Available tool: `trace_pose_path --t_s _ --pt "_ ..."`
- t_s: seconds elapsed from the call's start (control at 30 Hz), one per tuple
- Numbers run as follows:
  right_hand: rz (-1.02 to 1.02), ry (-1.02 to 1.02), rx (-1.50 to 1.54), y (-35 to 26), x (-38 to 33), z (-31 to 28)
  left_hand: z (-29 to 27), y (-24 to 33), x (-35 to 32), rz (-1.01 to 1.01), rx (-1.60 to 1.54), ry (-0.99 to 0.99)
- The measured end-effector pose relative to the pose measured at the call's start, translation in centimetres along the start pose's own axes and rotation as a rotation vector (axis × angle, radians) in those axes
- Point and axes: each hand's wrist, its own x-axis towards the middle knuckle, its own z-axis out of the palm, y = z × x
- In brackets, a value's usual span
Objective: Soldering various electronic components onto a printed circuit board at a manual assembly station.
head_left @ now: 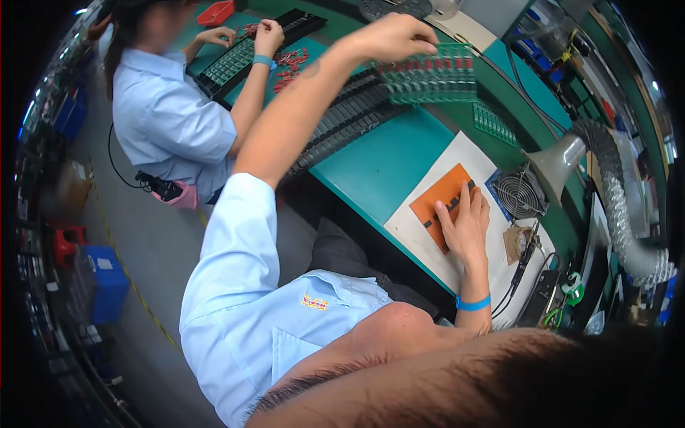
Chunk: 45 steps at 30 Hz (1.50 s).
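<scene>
My left arm reaches far across the bench, and my left hand [396, 36] pinches the upper edge of a green circuit board panel [435, 84]. Rows of red and clear-looking parts line this panel, which hangs tilted over the end of a long black slotted tray [346, 125]. Nearer to me, my right hand [467, 225] lies with fingers spread on an orange plate [437, 194] with small black pieces or slots in it. My fingers hide part of that plate, which rests on a white sheet [403, 221].
Right of the plate are a round fan [519, 194], a fume funnel [560, 162] on a ribbed hose, a soldering iron [525, 253] and a green solder reel [573, 287]. Another green panel [494, 123] lies beyond. A co-worker [168, 107] handles boards at left, near red wired parts [291, 65].
</scene>
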Motion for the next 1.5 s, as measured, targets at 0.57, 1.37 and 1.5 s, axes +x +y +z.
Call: trace_pose_path --t_s 0.57,1.37,1.5 --pt "-0.170 -0.171 0.107 -3.3 -3.9 1.1 18.1 3.0 -11.8 -0.554 -1.300 0.251" --pt "0.013 0.004 0.736 -2.8 -7.4 -0.3 18.3 2.9 -12.0 -0.594 -1.455 0.203" --pt "0.129 0.102 0.641 -3.3 -6.7 -0.4 18.0 2.8 -12.5 -0.595 -1.472 0.202"
